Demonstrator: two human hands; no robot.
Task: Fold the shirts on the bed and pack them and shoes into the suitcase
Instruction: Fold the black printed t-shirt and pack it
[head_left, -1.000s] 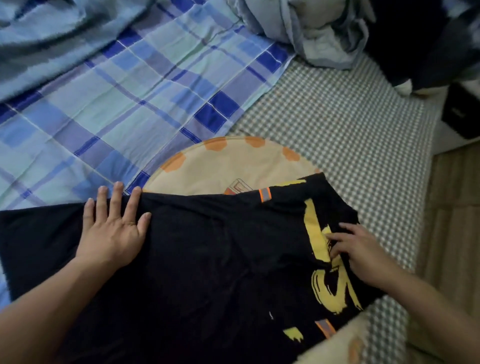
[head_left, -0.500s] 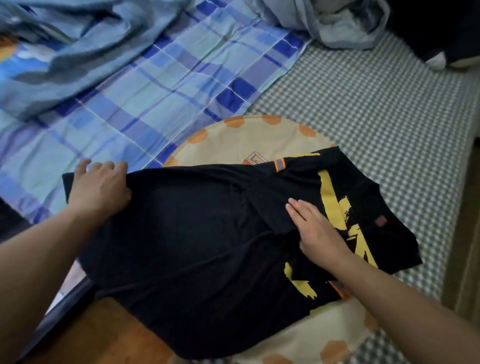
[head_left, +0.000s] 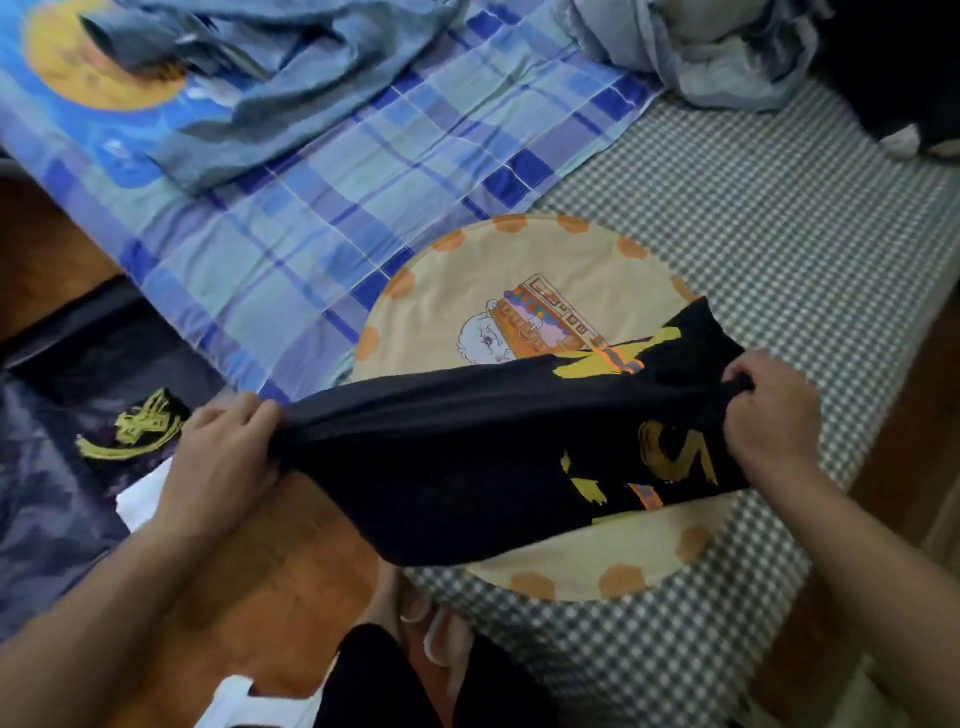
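Observation:
A black shirt with yellow print is folded and stretched between my hands above the bed's front edge. My left hand grips its left end and my right hand grips its right end, fingers curled round the cloth. The shirt's lower part hangs over a round cream cushion with orange dots. At the left, below the bed, lies the open suitcase with a dark lining, holding a folded dark shirt with yellow print and something white.
A blue plaid sheet covers the bed's left part and a grey checked sheet the right. Crumpled blue cloth and a grey bundle lie at the back. A wooden floor and my legs show below.
Both hands went from pressing flat on the shirt to gripping its two ends. The shirt is now lifted and drawn toward the bed's front edge; the suitcase has come into view at the left.

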